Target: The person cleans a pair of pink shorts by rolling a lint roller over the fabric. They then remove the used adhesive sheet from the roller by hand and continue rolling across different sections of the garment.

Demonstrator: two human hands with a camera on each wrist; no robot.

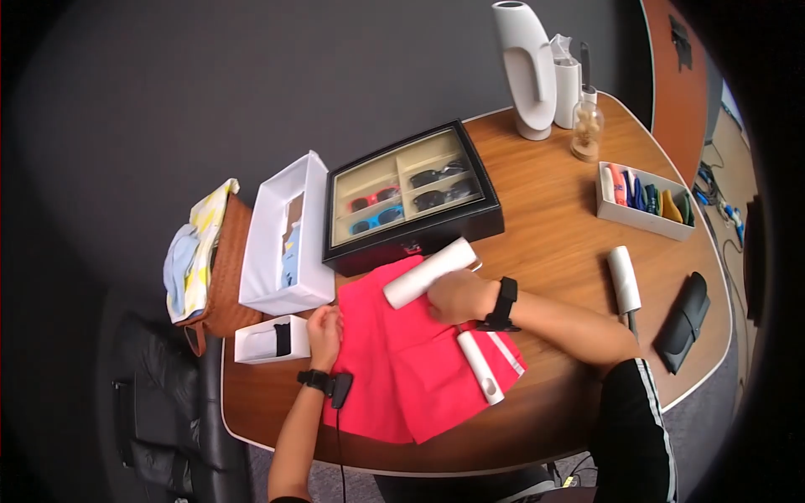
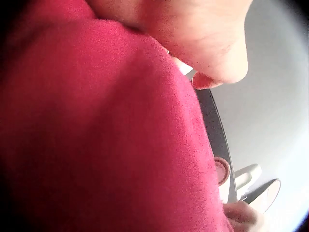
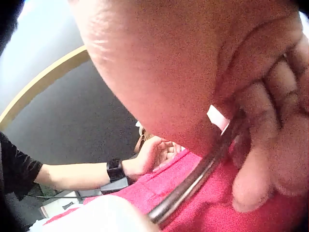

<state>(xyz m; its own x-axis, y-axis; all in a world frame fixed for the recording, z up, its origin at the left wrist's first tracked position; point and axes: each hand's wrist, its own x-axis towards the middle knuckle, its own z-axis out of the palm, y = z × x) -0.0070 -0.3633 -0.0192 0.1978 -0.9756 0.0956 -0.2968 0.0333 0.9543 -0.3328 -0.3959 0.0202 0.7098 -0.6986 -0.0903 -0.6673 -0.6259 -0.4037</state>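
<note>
Bright pink shorts (image 1: 394,360) lie spread at the front of the wooden table, with white stripes near one right-hand hem. My right hand (image 1: 461,296) grips a lint roller by its white handle (image 1: 480,369), whose end sticks out below the fist. The roller's white cylinder (image 1: 432,272) lies over the upper part of the shorts. Its bent metal rod (image 3: 193,186) runs past my fingers in the right wrist view. At the left edge of the shorts, my left hand (image 1: 324,334) holds the cloth with curled fingers. Pink cloth fills much of the left wrist view.
A glasses display case (image 1: 411,189) and a white bin (image 1: 285,243) stand behind the shorts. Left are a small white box (image 1: 272,339) and a brown basket (image 1: 225,272). Right are a second lint roller (image 1: 623,281), a black case (image 1: 683,323) and a box of rolled cloths (image 1: 641,220).
</note>
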